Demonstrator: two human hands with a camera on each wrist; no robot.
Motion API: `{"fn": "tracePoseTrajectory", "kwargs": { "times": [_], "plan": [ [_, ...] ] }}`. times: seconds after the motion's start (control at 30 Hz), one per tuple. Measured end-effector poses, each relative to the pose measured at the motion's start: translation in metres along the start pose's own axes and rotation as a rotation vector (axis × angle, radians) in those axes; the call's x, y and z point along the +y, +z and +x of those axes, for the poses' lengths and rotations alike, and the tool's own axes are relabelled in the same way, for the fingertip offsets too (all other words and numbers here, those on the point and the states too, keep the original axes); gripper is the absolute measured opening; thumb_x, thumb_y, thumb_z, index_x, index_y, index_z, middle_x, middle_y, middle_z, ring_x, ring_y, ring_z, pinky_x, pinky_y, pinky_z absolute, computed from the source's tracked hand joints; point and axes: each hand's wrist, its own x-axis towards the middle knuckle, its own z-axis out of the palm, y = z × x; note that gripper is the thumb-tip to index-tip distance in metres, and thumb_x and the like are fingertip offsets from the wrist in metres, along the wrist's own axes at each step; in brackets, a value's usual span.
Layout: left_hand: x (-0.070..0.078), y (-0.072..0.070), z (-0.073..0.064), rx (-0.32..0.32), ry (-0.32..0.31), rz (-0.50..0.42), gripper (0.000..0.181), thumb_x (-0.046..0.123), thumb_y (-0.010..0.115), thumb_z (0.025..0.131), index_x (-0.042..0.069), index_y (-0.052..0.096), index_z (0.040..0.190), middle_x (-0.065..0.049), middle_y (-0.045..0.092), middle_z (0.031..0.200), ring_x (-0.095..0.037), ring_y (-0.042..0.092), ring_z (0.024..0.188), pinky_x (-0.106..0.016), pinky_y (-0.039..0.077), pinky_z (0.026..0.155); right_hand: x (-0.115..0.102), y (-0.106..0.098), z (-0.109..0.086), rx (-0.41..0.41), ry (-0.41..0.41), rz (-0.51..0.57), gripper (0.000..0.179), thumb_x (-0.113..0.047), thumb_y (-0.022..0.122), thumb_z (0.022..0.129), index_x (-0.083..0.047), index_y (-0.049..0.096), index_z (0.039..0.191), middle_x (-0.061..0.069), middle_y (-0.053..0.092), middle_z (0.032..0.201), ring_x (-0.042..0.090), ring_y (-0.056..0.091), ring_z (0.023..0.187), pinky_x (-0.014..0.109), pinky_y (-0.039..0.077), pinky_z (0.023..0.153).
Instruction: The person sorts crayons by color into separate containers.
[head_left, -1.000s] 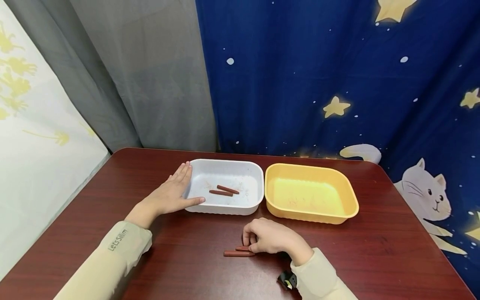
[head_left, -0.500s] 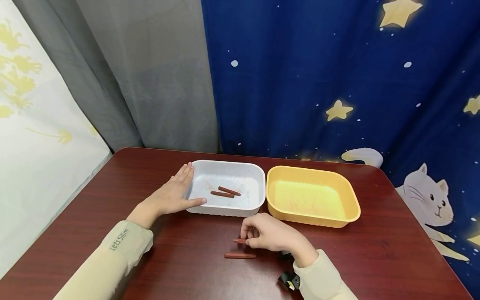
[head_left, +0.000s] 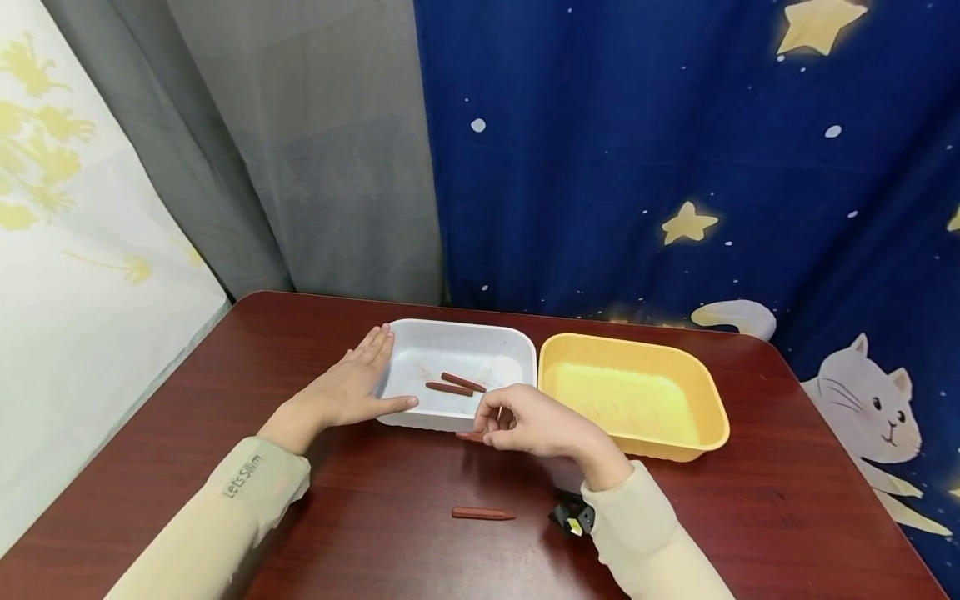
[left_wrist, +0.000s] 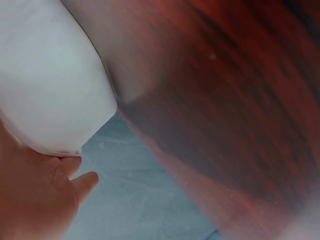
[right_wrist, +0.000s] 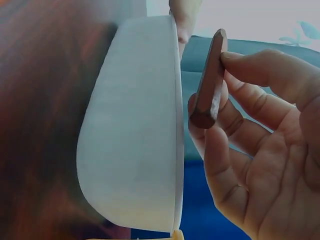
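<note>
A brown crayon [right_wrist: 210, 82] was pinched between the thumb and fingers of the right hand [head_left: 528, 421]; it was held clear of the table [head_left: 360, 533], near the white tray's [head_left: 423, 421] near wall, toward that tray's right corner; the left hand [head_left: 337, 392] lay against the tray's left edge with its fingers straight and its thumb spread out over the near rim; a pair of crayons [head_left: 449, 388] lay on the tray's floor, set at a slight angle to each other; a loose crayon [head_left: 483, 513] lay on the tabletop, well apart from both trays and farther from the table's far edge; the yellow tray [head_left: 667, 448] stood just beside the white tray's right end, toward the table's far right corner; behind the far edge hung a grey curtain [head_left: 352, 150] and a blue starry curtain [head_left: 562, 167].
</note>
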Motion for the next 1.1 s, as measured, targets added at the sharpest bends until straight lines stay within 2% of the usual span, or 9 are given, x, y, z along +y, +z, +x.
{"fn": "tracePoseTrajectory", "kwargs": {
  "times": [0.17,0.3,0.4,0.63,0.83,1.1],
  "plan": [
    [0.001,0.000,-0.001,-0.004,-0.006,0.008,0.118,0.078,0.051,0.084,-0.002,0.006,0.158,-0.015,-0.005,0.168,-0.034,0.001,0.156,-0.060,0.020,0.121,0.005,-0.011,0.011,0.047,0.010,0.000,0.010,-0.002,0.064,0.088,-0.009,0.070,0.092,-0.001,0.062,0.078,0.007,0.055,0.074,0.023,0.049,0.068],
    [0.000,0.001,0.000,-0.004,-0.006,0.014,0.118,0.078,0.051,0.085,-0.002,0.005,0.158,-0.014,-0.006,0.168,-0.034,0.000,0.156,-0.059,0.019,0.121,0.012,-0.016,0.019,0.106,0.054,-0.013,0.009,-0.005,0.066,0.089,-0.009,0.073,0.093,0.001,0.065,0.083,0.011,0.056,0.077,0.021,0.048,0.066],
    [0.000,0.001,0.001,-0.001,-0.005,0.019,0.118,0.079,0.050,0.085,-0.002,0.005,0.158,-0.014,-0.005,0.168,-0.034,0.001,0.156,-0.059,0.020,0.121,0.018,-0.018,0.028,0.135,0.054,-0.032,0.007,-0.006,0.067,0.089,-0.007,0.073,0.093,0.003,0.066,0.083,0.011,0.055,0.077,0.021,0.047,0.065],
    [0.001,0.000,0.001,-0.001,-0.004,0.005,0.117,0.077,0.052,0.085,-0.003,0.006,0.158,-0.015,-0.005,0.168,-0.035,0.000,0.156,-0.059,0.019,0.121,0.032,-0.013,0.054,0.168,0.101,-0.037,0.009,-0.005,0.067,0.089,-0.004,0.074,0.094,0.005,0.066,0.081,0.013,0.054,0.072,0.020,0.043,0.061],
    [0.001,0.001,0.001,0.005,-0.001,0.011,0.118,0.078,0.052,0.085,-0.003,0.006,0.158,-0.014,-0.005,0.168,-0.034,-0.001,0.156,-0.057,0.018,0.122,0.042,-0.006,0.075,0.176,0.135,-0.023,0.012,-0.002,0.065,0.087,-0.004,0.074,0.094,0.007,0.069,0.082,0.013,0.055,0.071,0.020,0.045,0.062],
    [0.000,0.001,0.001,-0.002,-0.006,0.011,0.118,0.078,0.052,0.084,-0.003,0.005,0.158,-0.014,-0.006,0.168,-0.036,0.001,0.156,-0.059,0.019,0.121,0.052,0.003,0.090,0.220,0.175,0.006,0.012,0.001,0.064,0.086,-0.002,0.073,0.092,0.009,0.069,0.085,0.011,0.055,0.074,0.020,0.046,0.064]
  ]
}}
